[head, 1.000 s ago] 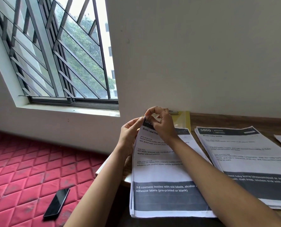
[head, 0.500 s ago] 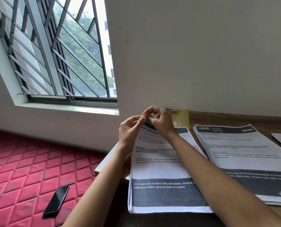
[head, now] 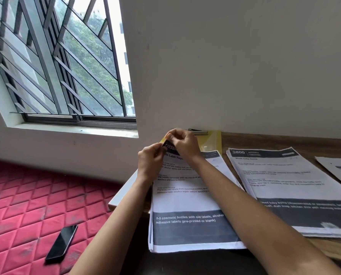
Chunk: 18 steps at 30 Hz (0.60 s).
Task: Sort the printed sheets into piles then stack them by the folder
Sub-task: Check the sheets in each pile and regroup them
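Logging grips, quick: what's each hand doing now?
Left hand: pinches a corner of the top sheet.
Right hand: pinches the same corner.

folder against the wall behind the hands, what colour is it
The folder is yellow; the head view shows it best.

Soft daylight enters through the window (head: 66, 62) at far left. Frame edges bow outward. The far-right print is blurred.
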{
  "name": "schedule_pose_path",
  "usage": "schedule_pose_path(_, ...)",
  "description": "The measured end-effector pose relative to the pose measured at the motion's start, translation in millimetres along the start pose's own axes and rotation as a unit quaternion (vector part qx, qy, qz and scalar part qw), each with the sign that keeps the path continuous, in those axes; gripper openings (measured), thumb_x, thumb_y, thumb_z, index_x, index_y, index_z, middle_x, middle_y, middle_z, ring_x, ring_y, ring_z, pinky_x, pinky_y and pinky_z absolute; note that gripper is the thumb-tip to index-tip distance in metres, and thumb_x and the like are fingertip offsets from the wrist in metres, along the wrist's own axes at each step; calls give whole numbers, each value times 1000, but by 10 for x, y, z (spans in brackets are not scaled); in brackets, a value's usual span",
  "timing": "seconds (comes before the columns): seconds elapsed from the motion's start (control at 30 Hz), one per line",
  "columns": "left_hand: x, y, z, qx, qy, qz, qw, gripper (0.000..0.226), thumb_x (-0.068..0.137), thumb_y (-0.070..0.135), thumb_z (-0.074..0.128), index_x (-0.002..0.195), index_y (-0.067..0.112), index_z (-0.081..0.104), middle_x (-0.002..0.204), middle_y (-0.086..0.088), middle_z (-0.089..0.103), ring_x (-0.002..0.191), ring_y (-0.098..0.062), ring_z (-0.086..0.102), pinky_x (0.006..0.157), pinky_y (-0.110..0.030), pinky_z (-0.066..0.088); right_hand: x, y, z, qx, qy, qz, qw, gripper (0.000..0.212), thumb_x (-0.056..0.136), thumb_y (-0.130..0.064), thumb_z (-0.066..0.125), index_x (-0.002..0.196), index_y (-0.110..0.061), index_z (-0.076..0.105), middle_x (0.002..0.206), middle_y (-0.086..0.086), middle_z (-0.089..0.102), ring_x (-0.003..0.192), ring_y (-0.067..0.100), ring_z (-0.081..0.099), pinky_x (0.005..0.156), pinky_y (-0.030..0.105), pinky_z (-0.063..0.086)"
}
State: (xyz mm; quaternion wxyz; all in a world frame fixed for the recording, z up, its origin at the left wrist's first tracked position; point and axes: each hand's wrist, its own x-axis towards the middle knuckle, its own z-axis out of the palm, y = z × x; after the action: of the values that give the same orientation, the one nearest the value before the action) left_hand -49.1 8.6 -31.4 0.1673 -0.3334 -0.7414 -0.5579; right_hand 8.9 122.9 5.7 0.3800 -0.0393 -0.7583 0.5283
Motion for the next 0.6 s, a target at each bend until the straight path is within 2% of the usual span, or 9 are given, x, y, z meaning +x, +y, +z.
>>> schedule_pose_path(0.1,2,13,-22,-20,16,-31,999,15,91,15,63,98,14,75,79,-1,72,71,-7,57,63,-13,41,51,2,-80,-18,-7,34,999,21,97,-13,49,95,-18,69,97,-3,69,90,12,63,75,17,48)
schedule_pose_path(0.17,-3,21,-38,-42,20,-59,997,15,91,18,62,100,15,75,80,2,70,72,-5,58,65,-12,42,89,64,-174,-119,-71,37,990,23,98,-17,47,110,-15,67,105,-1,67,93,12,60,79,22,48)
schedule_pose_path(0.27,20,-14,-47,-91,26,-108,990,15,91,22,64,99,17,75,82,2,71,78,-8,61,80,-29,51,158,181,-294,-278,-137,22,950,21,96,-25,51,105,-19,69,102,2,70,96,19,61,87,34,49)
schedule_pose_path(0.37,42,-82,-77,-153,24,-155,976,10,84,29,68,90,25,76,83,5,73,85,-13,64,92,-44,52,212,182,-443,-327,-143,22,934,18,93,-25,54,99,-21,70,101,2,71,98,22,62,89,40,49)
schedule_pose_path(0.43,56,-128,-93,-194,23,-174,965,12,78,35,68,85,28,76,81,7,73,87,-15,64,94,-47,51,234,153,-580,-346,-152,24,926,17,93,-22,55,100,-19,70,102,3,70,99,23,62,88,39,49)
schedule_pose_path(0.53,52,-128,-105,-236,27,-188,953,9,89,20,67,96,20,74,76,10,71,87,-17,61,97,-49,50,250,130,-803,-365,-141,33,919,19,93,-22,56,104,-17,71,106,4,69,101,21,61,85,32,47)
schedule_pose_path(0.6,57,-141,-113,-253,28,-198,947,9,91,15,64,93,18,72,71,14,71,88,-19,60,98,-49,49,242,129,-940,-359,-130,46,923,20,93,-20,58,107,-15,71,107,5,69,99,20,61,79,25,42)
